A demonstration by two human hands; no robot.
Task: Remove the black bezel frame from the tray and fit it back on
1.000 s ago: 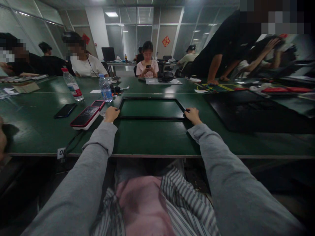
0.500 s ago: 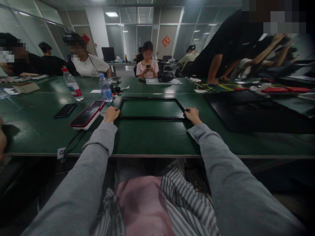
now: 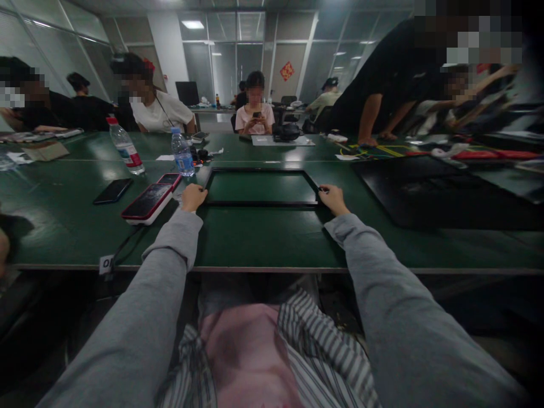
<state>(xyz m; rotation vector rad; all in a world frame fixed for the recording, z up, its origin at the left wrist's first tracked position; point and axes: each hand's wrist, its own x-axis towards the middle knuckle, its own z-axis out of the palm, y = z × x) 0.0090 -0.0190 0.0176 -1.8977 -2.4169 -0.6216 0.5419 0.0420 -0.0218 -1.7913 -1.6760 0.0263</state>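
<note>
gripping the frame (image 3: 259, 204), both hands (image 3: 194, 198) (image 3: 332, 200) stay; a person in white (image 3: 164, 113) shifted.

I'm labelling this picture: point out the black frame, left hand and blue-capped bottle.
Black frame (image 3: 260, 203), head view: middle of its near bar.
Left hand (image 3: 194, 198), head view: back of the hand.
Blue-capped bottle (image 3: 183, 156), head view: its body.
</note>
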